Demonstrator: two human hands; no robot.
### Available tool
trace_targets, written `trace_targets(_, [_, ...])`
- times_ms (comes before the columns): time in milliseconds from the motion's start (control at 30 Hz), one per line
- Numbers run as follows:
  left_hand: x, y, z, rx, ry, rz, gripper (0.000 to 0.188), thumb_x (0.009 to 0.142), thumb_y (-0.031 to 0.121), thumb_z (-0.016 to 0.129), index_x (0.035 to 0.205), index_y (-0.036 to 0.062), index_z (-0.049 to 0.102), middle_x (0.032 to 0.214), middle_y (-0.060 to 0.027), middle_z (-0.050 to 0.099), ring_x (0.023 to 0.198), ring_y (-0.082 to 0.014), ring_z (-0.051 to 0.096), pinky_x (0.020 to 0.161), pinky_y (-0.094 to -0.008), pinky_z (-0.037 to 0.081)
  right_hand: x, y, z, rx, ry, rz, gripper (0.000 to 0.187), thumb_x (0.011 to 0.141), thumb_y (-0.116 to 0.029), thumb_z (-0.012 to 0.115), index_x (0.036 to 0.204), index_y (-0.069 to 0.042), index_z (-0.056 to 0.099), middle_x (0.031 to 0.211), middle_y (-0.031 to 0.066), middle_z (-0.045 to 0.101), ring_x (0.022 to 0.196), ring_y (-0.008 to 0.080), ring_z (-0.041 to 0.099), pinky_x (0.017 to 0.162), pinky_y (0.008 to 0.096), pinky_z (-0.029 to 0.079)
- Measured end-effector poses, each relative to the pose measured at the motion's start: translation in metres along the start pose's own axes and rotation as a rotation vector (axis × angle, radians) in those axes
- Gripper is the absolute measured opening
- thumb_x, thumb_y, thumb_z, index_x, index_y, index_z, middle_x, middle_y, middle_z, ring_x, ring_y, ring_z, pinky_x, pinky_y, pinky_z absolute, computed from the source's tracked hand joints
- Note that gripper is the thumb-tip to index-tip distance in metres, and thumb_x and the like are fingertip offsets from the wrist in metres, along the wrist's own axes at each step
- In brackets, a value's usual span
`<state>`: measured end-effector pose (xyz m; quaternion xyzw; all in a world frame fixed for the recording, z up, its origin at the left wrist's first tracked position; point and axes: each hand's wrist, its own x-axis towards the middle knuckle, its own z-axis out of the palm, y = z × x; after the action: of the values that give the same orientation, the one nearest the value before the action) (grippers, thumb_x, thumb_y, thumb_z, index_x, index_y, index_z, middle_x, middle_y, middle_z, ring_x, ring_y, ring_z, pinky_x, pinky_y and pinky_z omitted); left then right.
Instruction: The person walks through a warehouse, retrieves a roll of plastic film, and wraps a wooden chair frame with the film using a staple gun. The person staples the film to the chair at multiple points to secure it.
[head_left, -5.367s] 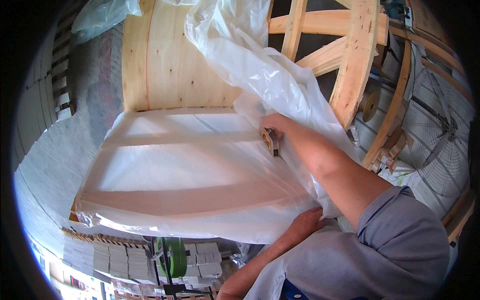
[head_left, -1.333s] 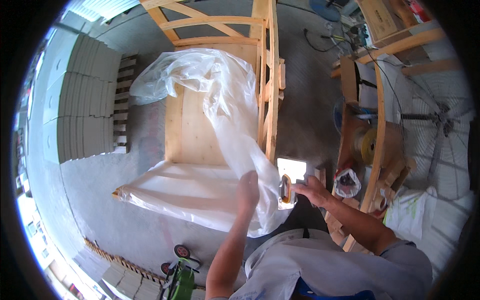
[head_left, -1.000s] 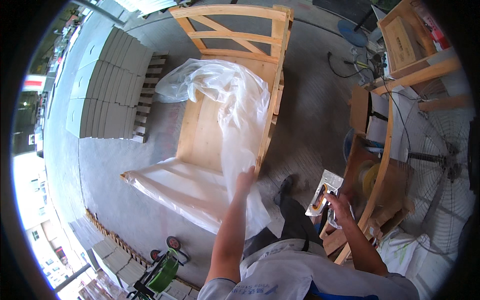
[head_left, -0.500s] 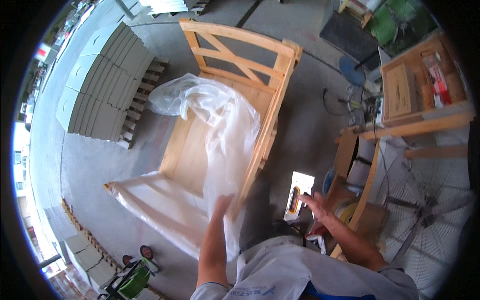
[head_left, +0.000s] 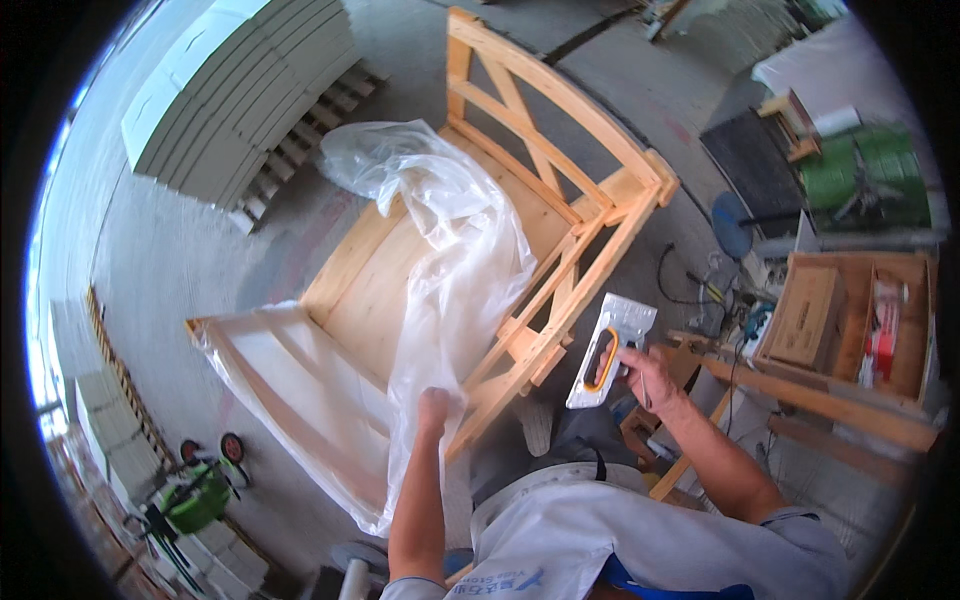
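My left hand point(head_left: 433, 408) is closed on a bunched clear plastic sheet point(head_left: 455, 225) at the near right corner of an open wooden crate point(head_left: 350, 280). The sheet runs loosely over the crate's floor towards its far left edge and also covers the near end panel. In my right hand point(head_left: 652, 382) is a silver staple gun point(head_left: 624, 318) with a yellow-lined handle opening, held in the air to the right of the crate. My fingers wrap its handle. The crate's far end frame point(head_left: 555, 80), with a diagonal brace, stands bare.
Pale stacked slabs point(head_left: 240, 90) rest on a wooden pallet point(head_left: 300, 140) at the far left. To the right are a wooden tray point(head_left: 850, 255) holding a cardboard box point(head_left: 808, 315), and a green fan-like machine point(head_left: 870, 185). A green wheeled machine point(head_left: 195, 495) stands at the lower left.
The view has turned, so the crate's far end appears farther right. My right hand has lifted the staple gun slightly. My left hand still grips the plastic sheet.
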<state>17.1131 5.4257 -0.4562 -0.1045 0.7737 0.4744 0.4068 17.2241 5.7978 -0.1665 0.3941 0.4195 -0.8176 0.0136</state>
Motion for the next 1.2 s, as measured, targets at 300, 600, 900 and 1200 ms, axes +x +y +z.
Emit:
trace_targets(300, [-0.074,0.126,0.003,0.557,0.028,-0.139,0.035,0.087,0.038,0.058,0.099,0.0077,0.071,0.091,-0.0204,0.069,0.086,-0.0373,0.066,0.078,-0.0428,0.050,0.188,-0.053,0.000,-0.161,-0.141,0.105,0.026,0.088,-0.016,0.063,0.109,0.000,0.059,0.096,0.0080,0.063,0.084,0.0171,0.065,0.074,0.0304,0.055])
trace_targets(600, [-0.130,0.205,0.027,0.244,0.540,0.121,0.019,0.088,0.012,0.063,0.102,-0.0006,0.067,0.092,-0.0157,0.059,0.089,-0.0315,0.058,0.077,-0.0374,0.046,0.355,-0.037,-0.022,-0.144,-0.123,0.537,0.027,0.095,-0.026,0.056,0.111,-0.005,0.058,0.098,0.0102,0.063,0.089,0.0266,0.064,0.085,0.0491,0.054])
trace_targets(900, [-0.186,0.230,0.011,-0.130,0.140,0.096,0.019,0.087,0.008,0.064,0.103,-0.0026,0.066,0.110,-0.0170,0.062,0.101,-0.0277,0.059,0.087,-0.0328,0.046,0.413,0.056,-0.023,-0.046,0.264,0.422,0.040,0.087,-0.047,0.064,0.113,-0.018,0.055,0.103,0.0041,0.057,0.102,0.0238,0.057,0.090,0.0589,0.040])
trace_targets(1200, [-0.210,0.220,-0.036,-0.520,-0.074,0.221,0.024,0.085,0.009,0.063,0.103,-0.0040,0.070,0.114,-0.0237,0.063,0.104,-0.0321,0.060,0.090,-0.0383,0.046,0.443,0.186,-0.024,-0.189,0.429,0.718,0.044,0.085,-0.045,0.066,0.115,-0.013,0.058,0.116,0.0096,0.054,0.103,0.0264,0.053,0.081,0.0548,0.045])
